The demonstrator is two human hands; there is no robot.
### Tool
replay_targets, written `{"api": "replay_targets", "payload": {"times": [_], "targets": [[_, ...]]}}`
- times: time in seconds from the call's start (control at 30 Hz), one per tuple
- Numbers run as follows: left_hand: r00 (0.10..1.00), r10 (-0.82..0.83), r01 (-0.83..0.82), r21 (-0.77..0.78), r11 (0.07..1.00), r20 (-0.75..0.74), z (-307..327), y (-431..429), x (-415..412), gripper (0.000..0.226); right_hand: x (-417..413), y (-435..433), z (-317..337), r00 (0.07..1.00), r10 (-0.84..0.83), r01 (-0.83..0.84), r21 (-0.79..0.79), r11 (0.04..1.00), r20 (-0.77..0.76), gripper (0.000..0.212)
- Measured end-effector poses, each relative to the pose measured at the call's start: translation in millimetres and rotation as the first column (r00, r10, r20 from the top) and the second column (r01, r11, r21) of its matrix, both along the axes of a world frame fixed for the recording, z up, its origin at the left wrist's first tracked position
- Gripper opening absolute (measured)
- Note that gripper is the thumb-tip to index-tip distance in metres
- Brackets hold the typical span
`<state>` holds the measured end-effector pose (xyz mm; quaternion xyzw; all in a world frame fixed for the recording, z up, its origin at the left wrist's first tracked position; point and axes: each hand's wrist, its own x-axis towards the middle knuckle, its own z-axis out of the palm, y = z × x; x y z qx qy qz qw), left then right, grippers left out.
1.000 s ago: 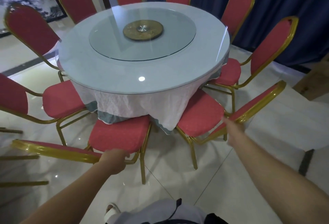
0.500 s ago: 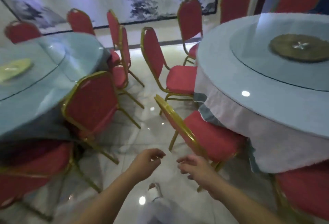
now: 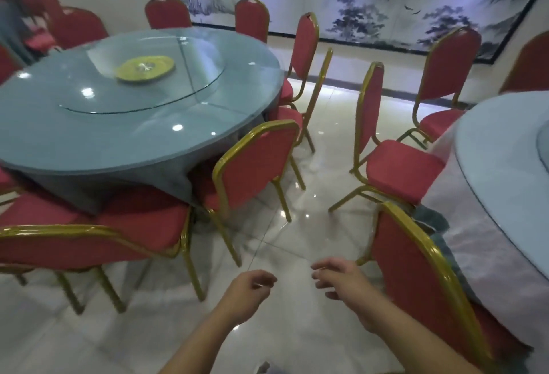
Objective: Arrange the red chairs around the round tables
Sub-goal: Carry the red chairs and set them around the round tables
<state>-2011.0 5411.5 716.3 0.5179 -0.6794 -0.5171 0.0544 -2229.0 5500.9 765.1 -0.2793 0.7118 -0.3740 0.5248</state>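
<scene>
Red chairs with gold frames ring a blue-grey round table point(image 3: 124, 132) on the left; one red chair point(image 3: 252, 165) stands at its near right edge; a white-clothed table point(image 3: 505, 183) sits right; both hands hover empty over the tiled floor point(image 3: 297, 225), left hand point(image 3: 248, 295) loosely curled, right hand point(image 3: 346, 286) with fingers spread.

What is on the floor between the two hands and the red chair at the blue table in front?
Head view: only bare tiled floor lies between the left hand, right hand and that red chair.
</scene>
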Motion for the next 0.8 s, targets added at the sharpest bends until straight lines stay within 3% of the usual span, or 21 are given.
{"api": "replay_targets", "payload": {"times": [0.17, 0.27, 0.53, 0.8], "targets": [[0.986, 0.144, -0.144, -0.002, 0.990, -0.080, 19.2, -61.3, 71.7, 0.033, 68.8, -98.0, 11.7, 0.991, 0.129, -0.131, -0.039, 0.991, -0.043, 0.010], [0.943, 0.310, -0.310, 0.019, 0.951, -0.125, 34.3, -88.6, 129.3, 0.029, 117.6, -153.9, 22.4, 0.964, 0.264, -0.265, -0.045, 0.963, -0.016, 0.010], [0.728, 0.647, -0.674, -0.060, 0.736, -0.227, 69.5, -123.0, 274.4, 0.028, 253.6, -277.9, 39.3, 0.830, 0.557, -0.555, -0.129, 0.822, -0.024, 0.012], [0.564, 0.808, -0.825, -0.163, 0.541, -0.168, 86.1, -181.5, 371.6, 0.030, 368.0, -390.5, 38.0, 0.682, 0.730, -0.718, -0.226, 0.658, -0.042, 0.016]]}}
